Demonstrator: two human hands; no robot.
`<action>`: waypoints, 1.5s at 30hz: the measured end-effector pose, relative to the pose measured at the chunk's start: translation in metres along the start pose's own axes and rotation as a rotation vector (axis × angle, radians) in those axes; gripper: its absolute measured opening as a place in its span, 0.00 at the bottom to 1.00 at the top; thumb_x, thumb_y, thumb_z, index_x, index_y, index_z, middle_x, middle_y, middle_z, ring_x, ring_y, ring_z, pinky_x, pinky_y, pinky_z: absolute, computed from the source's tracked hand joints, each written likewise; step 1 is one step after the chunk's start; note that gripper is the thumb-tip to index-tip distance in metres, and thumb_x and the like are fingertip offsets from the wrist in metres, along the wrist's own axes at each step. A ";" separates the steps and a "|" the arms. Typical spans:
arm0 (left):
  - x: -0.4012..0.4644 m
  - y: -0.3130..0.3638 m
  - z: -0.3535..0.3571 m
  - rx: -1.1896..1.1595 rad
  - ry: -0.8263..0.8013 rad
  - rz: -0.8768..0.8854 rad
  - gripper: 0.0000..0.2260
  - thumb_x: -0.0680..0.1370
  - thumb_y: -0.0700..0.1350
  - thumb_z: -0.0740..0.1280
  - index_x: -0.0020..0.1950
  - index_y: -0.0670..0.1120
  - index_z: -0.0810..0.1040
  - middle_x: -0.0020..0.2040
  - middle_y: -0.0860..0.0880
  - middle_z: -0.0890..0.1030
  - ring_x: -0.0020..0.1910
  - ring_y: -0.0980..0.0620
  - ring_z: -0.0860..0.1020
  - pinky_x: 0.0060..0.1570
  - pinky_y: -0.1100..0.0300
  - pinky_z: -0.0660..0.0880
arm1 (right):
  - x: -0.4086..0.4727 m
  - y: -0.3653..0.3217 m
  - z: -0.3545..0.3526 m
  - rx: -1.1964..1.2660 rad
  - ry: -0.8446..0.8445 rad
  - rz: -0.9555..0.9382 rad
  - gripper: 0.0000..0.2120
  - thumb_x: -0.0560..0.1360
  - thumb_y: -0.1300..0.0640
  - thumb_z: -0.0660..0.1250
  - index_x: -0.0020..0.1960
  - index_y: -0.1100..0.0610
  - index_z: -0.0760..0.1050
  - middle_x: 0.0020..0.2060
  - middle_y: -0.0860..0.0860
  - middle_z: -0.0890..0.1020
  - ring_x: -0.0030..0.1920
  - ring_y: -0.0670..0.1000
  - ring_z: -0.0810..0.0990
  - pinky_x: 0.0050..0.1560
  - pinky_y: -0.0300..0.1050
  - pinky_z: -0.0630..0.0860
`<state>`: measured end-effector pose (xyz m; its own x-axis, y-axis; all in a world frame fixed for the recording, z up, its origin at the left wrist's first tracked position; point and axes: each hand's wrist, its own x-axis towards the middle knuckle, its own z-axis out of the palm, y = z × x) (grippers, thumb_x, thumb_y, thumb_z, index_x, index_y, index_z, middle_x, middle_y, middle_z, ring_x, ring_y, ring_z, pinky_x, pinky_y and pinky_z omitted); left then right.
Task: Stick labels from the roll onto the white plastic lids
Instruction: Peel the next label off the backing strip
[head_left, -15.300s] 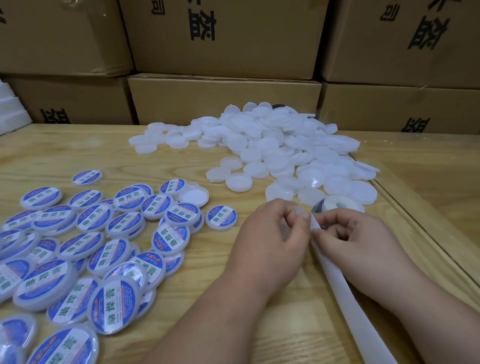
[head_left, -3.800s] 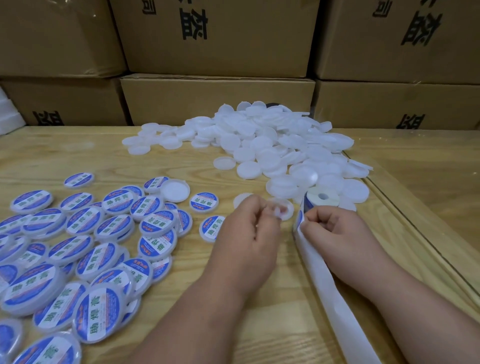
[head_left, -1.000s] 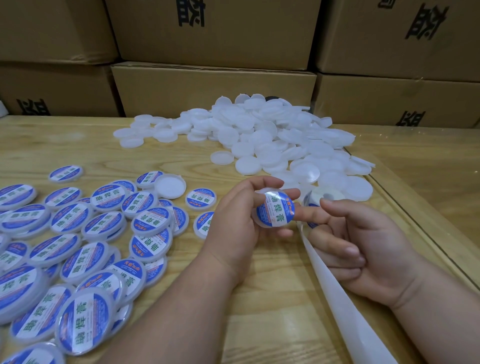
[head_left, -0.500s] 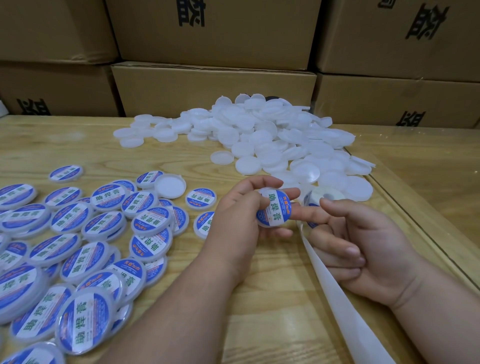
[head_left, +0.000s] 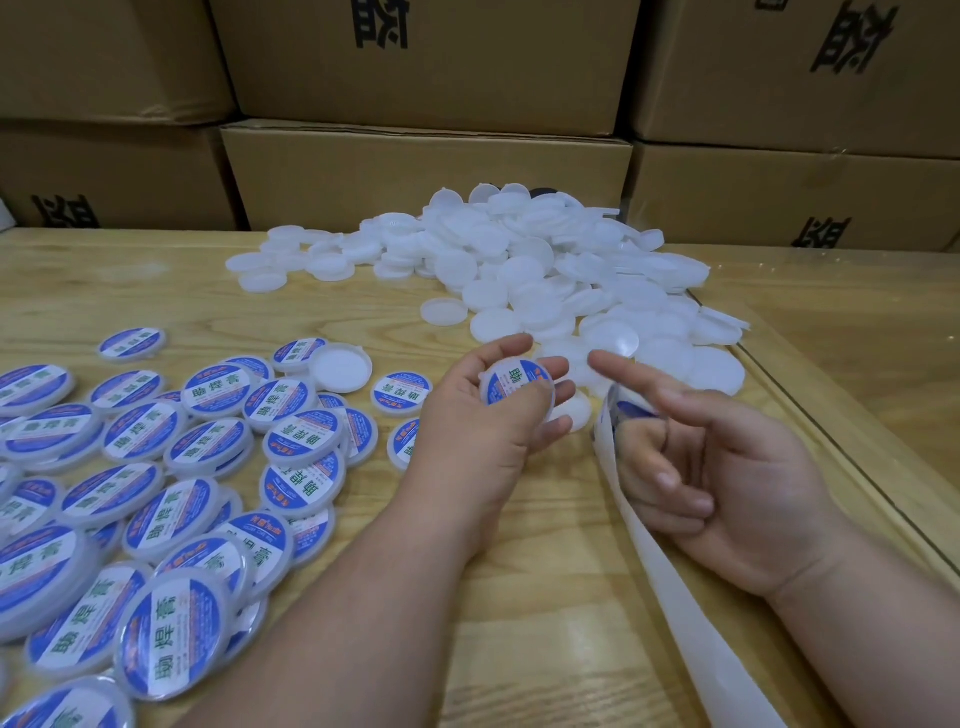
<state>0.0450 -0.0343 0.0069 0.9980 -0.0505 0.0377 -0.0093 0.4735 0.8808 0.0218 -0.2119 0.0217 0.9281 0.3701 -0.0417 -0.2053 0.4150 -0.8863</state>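
Left hand (head_left: 488, 415): fingers curled around a labelled lid (head_left: 517, 389), held above the table (head_left: 519, 597).
Right hand (head_left: 727, 467): index finger extended, remaining fingers curled over the label roll (head_left: 631, 410); backing strip (head_left: 691, 613) trails toward the viewer.
Unlabelled lids (head_left: 545, 270): heaped behind both hands.

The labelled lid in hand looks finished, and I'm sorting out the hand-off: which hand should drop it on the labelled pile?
Left, probably. The left hand already holds the labelled lid, and the labelled pile lies on its side. The right hand is by the label roll and backing strip.
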 end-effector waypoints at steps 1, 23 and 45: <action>0.000 0.000 0.000 0.002 0.005 0.001 0.15 0.76 0.34 0.72 0.60 0.48 0.79 0.51 0.48 0.87 0.52 0.48 0.86 0.42 0.59 0.82 | 0.002 0.002 0.000 -0.057 0.070 -0.082 0.21 0.69 0.54 0.67 0.61 0.56 0.82 0.23 0.53 0.68 0.21 0.46 0.56 0.21 0.36 0.54; 0.003 0.003 -0.004 0.082 0.021 -0.018 0.19 0.76 0.60 0.70 0.54 0.45 0.79 0.44 0.44 0.87 0.24 0.53 0.75 0.26 0.63 0.73 | 0.007 0.014 0.011 -0.464 0.683 -0.584 0.11 0.68 0.57 0.65 0.27 0.50 0.75 0.21 0.44 0.69 0.24 0.47 0.64 0.26 0.36 0.62; 0.007 0.019 -0.007 -0.584 0.206 -0.075 0.09 0.86 0.50 0.60 0.59 0.48 0.77 0.50 0.47 0.87 0.44 0.50 0.86 0.41 0.56 0.83 | 0.007 0.017 0.013 -0.698 0.752 -0.545 0.09 0.69 0.50 0.66 0.32 0.53 0.75 0.23 0.48 0.69 0.27 0.52 0.66 0.31 0.45 0.65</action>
<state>0.0519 -0.0195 0.0202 0.9867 0.0407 -0.1576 0.0390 0.8811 0.4714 0.0203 -0.1916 0.0120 0.8393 -0.4004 0.3676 0.2766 -0.2675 -0.9230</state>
